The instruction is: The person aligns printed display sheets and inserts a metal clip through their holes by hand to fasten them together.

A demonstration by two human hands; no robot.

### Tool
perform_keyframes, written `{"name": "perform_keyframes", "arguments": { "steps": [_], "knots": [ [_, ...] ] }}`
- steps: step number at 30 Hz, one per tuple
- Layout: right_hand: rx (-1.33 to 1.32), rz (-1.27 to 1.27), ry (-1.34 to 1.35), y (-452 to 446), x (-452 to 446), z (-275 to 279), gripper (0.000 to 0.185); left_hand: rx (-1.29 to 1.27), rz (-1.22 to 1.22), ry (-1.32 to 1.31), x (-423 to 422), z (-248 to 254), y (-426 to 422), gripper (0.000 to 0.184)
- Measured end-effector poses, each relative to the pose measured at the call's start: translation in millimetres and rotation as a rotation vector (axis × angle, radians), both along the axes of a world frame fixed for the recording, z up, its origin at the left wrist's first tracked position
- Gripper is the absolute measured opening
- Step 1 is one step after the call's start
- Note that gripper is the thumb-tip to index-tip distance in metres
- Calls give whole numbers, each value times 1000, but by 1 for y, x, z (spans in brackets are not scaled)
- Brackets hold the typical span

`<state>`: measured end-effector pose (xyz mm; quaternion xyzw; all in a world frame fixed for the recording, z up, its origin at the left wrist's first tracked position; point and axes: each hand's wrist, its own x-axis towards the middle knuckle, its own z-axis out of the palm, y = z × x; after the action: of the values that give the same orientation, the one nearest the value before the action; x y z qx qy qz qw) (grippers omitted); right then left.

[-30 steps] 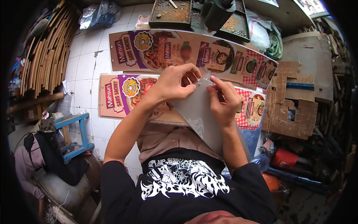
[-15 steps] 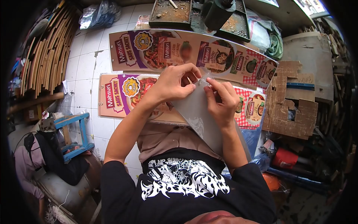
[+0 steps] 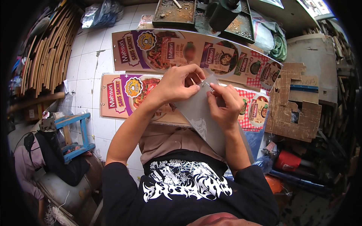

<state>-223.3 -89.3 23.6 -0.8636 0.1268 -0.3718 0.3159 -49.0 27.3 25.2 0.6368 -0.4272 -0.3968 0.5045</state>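
Over my lap is a grey sheet in clear plastic, its pointed corner between my hands. My left hand is closed at the corner's left edge, thumb and curled fingers on the plastic. My right hand is at the corner's right side, its fingers bent into a pinch. A small thin silvery piece shows at its fingertips; its exact kind is too small to tell. Beneath lies a printed sauce banner in plastic with eyelets at its left end. Beyond it is a second, similar banner.
Metal trays with debris and a dark machine part stand ahead. Cut cardboard lies on the right. Stacked cardboard strips and a blue wooden frame are on the left. Another person sits at lower left.
My right hand's fingertips have shifted slightly down and right at the sheet's corner, and the silvery piece shows more clearly. My left hand has barely moved.
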Motion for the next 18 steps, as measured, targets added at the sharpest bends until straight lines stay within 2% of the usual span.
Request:
{"name": "perform_keyframes", "arguments": {
  "steps": [10, 18],
  "knots": [
    [-68, 59, -53, 0, 0, -4, 25, 1, -11, 52, 2, -2, 1, 28],
    [-66, 60, 15, 1, 2, 2, 18, 11, 1, -12, 2, -3, 0, 29]
  ]
}}
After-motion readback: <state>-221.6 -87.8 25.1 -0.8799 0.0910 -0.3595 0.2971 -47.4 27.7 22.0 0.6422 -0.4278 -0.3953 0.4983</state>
